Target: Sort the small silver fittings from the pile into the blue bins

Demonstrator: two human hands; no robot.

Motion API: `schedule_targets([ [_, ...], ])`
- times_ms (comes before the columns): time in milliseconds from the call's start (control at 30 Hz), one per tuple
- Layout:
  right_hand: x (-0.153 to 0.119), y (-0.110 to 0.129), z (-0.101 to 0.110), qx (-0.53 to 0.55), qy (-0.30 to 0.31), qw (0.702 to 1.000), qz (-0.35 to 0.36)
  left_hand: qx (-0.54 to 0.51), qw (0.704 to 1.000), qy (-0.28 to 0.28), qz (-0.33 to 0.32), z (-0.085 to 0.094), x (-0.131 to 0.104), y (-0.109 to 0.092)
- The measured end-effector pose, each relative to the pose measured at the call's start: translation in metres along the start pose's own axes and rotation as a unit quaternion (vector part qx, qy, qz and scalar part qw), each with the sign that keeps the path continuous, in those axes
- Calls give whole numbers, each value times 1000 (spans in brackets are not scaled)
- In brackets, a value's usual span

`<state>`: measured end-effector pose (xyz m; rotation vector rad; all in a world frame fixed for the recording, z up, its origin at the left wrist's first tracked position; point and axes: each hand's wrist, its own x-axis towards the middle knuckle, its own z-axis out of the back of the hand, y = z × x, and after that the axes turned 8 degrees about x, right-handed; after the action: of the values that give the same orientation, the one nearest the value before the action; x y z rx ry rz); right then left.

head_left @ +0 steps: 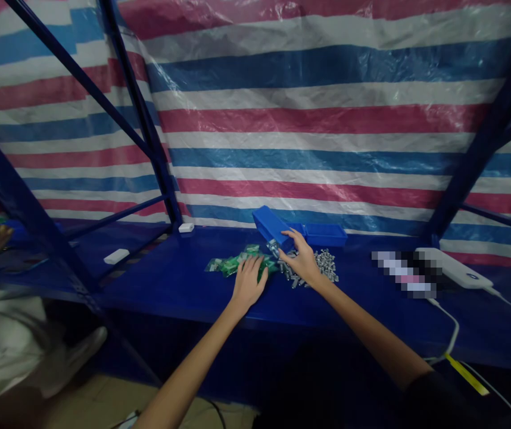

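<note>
bin [268,223] near packets [229,264], metal pieces [327,266]

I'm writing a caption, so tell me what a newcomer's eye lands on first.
Probably the red, white and blue striped sheet filling the background. Next, centre, the right hand tilting a blue bin above scattered metal pieces, beside the left hand on green packets.

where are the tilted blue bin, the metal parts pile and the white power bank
tilted blue bin [270,225]: head view, on its side
metal parts pile [326,263]: head view, right part of the pile
white power bank [456,269]: head view, middle of its top
</note>
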<state>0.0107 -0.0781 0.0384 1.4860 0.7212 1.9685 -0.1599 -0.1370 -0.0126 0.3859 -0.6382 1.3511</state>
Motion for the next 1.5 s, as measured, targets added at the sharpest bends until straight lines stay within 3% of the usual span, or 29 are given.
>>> schedule_targets([
  [100,3,2,3,14,-16,1000,12,8,1000,4,4,-1,0,0],
  [333,2,14,6,7,87,995,49,0,997,-67,42,3,1,1],
  [467,6,16,1,42,47,997,32,7,994,-101,49,10,2,1],
  [567,13,18,-2,136,-22,990,-32,37,994,-100,-7,19,7,2],
  [667,18,18,-3,245,-52,955,-160,73,989,-87,-92,30,16,5],
  [767,18,14,-1,310,-14,913,-267,87,980,-44,-172,41,27,10],
  [867,14,3,7,323,53,903,-279,100,971,7,-216,47,42,19],
  [1000,13,-22,31,254,67,937,-229,134,978,2,-161,42,75,45],
  [1100,16,-43,57,200,40,960,-191,140,982,13,-129,30,108,74],
  [1267,22,-79,100,36,-29,994,-98,191,972,96,-99,-3,150,110],
  [1367,24,-103,117,-115,-74,989,-56,195,966,147,-83,-26,163,115],
  [1500,20,-132,122,-277,-117,944,-138,192,957,203,-81,-52,173,113],
])
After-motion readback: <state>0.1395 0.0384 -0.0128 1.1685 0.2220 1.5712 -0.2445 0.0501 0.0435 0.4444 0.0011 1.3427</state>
